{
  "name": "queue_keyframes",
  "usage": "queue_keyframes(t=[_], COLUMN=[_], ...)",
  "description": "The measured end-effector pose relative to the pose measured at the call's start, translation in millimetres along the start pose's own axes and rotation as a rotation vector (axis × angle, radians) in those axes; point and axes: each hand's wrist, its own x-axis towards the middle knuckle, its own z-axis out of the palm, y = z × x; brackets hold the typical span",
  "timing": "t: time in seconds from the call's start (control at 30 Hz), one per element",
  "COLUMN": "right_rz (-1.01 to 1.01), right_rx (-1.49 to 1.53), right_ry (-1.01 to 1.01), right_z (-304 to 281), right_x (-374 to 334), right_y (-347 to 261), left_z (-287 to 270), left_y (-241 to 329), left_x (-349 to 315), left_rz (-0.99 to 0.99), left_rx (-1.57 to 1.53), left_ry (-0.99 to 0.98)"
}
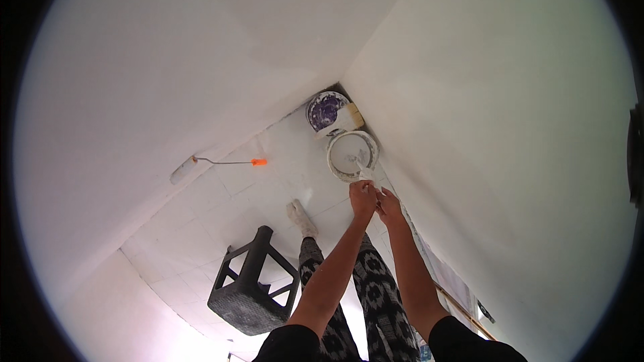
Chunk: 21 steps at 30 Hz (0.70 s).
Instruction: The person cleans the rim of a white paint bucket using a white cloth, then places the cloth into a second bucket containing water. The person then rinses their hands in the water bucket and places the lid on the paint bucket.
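My left hand (pixel 363 198) and my right hand (pixel 388 206) are close together over the near rim of a round white bucket (pixel 331 166). Both have their fingers closed on a crumpled, whitish, translucent thing that looks like a plastic bag (pixel 366 172). Its far end hangs over the pale liquid (pixel 345 151) inside the bucket. How the fingers grip it is partly hidden. Just beyond stands a second bucket (pixel 325 112), its top stained purple and white. A pale flat piece with a yellowish block (pixel 353 116) lies across its edge.
Two white walls meet at the corner behind the buckets. A paint roller with an orange handle (pixel 259 161) rests at the left wall. Near my legs is a black plastic stool (pixel 249 305). My sock-covered foot (pixel 301 218) stands on the pale tiled floor (pixel 231 191).
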Motion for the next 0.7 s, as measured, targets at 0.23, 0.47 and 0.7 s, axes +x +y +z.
queue_keyframes(t=[0.23,0.47,0.7], right_rz=[-0.016,-0.06,-0.068], right_rx=[-0.031,0.075,0.1], right_ry=[-0.019,-0.034,-0.159], right_z=[-2,6,-12], right_x=[-3,-7,-4], right_y=[1,4,8], left_z=[2,0,-4], left_y=[-1,-1,-4], left_x=[-10,-13,-14], left_rz=[0.028,0.063,0.052], left_rx=[0.039,0.023,0.029], left_ry=[0.02,0.06,0.077])
